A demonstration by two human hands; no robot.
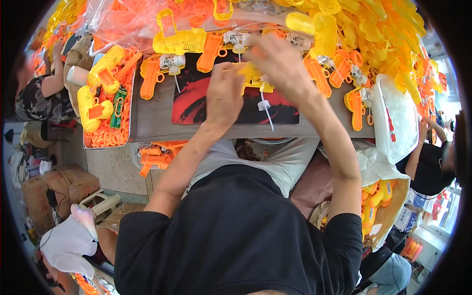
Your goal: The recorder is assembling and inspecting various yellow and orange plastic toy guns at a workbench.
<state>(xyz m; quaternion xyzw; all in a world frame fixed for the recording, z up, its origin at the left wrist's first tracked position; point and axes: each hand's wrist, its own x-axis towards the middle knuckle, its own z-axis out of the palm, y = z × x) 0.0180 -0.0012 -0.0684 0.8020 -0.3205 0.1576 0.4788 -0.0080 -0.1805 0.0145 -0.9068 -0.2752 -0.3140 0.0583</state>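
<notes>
In front of me a yellow toy-gun shell [253, 78] is over a black and red mat [191, 105]. A white plastic strip with a small block [265, 107] hangs from its near side. My left hand [223, 93] has its fingers curled around the shell's left end. My right hand [285, 69] is above the shell's right side, blurred by motion, so its grip does not show. Beyond my hands lies a yellow half shell with an orange handle [212, 51] and a clear-and-white mechanism [236, 38]. Another orange handle piece [149, 81] lies to the left.
A tray of small orange parts [105, 140] stands at left, with yellow toy guns [96, 109] on it. Yellow shells [354, 29] are heaped at the back right. A white tub [393, 128] holds a red screwdriver [390, 120]. Other people sit on both sides.
</notes>
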